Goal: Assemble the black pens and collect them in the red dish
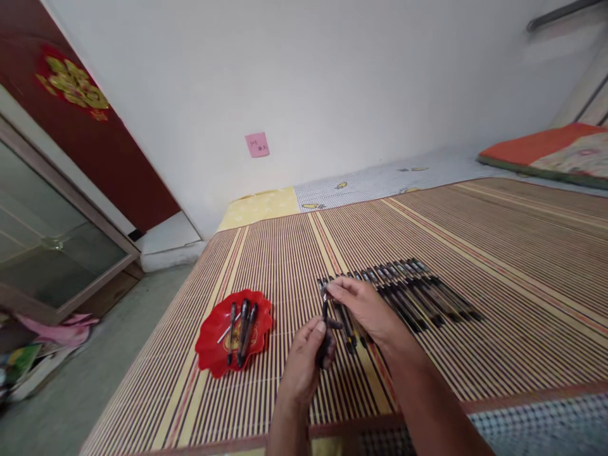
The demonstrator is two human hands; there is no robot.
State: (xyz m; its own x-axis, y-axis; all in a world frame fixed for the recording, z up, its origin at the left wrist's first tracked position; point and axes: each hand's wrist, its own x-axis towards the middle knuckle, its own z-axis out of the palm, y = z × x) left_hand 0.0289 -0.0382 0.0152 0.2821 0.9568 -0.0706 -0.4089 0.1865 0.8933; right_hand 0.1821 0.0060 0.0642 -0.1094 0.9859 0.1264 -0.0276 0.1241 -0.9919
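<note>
A black pen [325, 309] stands nearly upright between my two hands. My left hand [303, 354] is closed around its lower part, and some of the pen is hidden by the fingers. Fingertips of my right hand [356, 303] pinch its upper end, where a small pale or shiny bit shows; I cannot make out whether that is a separate part. Beyond and to the right of my hands, a row of several black pens [418, 294] lies side by side on the striped mat [280, 253]. A few are partly covered by my right hand.
Left of my hands, a red scalloped plate [209, 342] holds several dark pens [244, 329] and a thin white stick [228, 328]. A folded orange quilt [536, 149] lies at the far right. A pink note [257, 144] is on the white wall behind the bed.
</note>
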